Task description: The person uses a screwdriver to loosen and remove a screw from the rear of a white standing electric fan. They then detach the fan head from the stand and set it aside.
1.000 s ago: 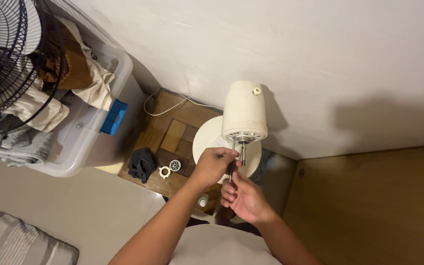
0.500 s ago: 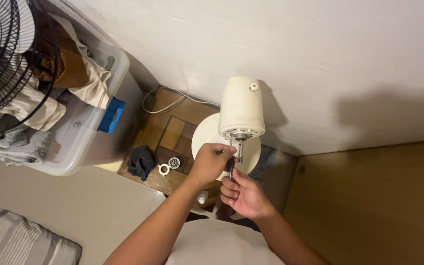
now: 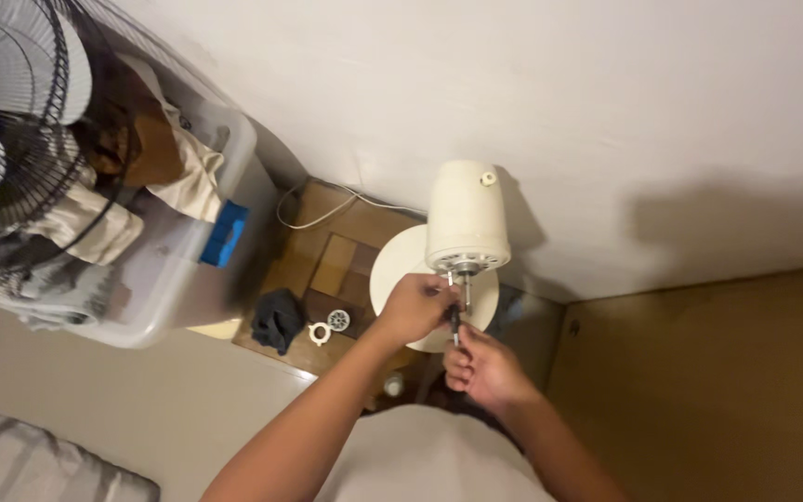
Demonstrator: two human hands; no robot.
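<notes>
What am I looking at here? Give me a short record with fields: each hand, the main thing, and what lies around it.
Main thing: cream fan motor housing on a round base, bare shaft pointing at the person
Left hand: left hand pinches a thin tool shaft just under the housing face
Right hand: right hand grips the screwdriver lower down
Floor: two small round plastic parts, dark cloth, white cord
Left side: clear storage bin, fan grille

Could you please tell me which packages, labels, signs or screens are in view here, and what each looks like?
No labels, signs or screens can be made out.
Storage bin: left, against the wall; clear plastic, rounded, blue latch, cloth and brown items inside.
Small bottle: on the floor under the left forearm; white, partly hidden.
</notes>
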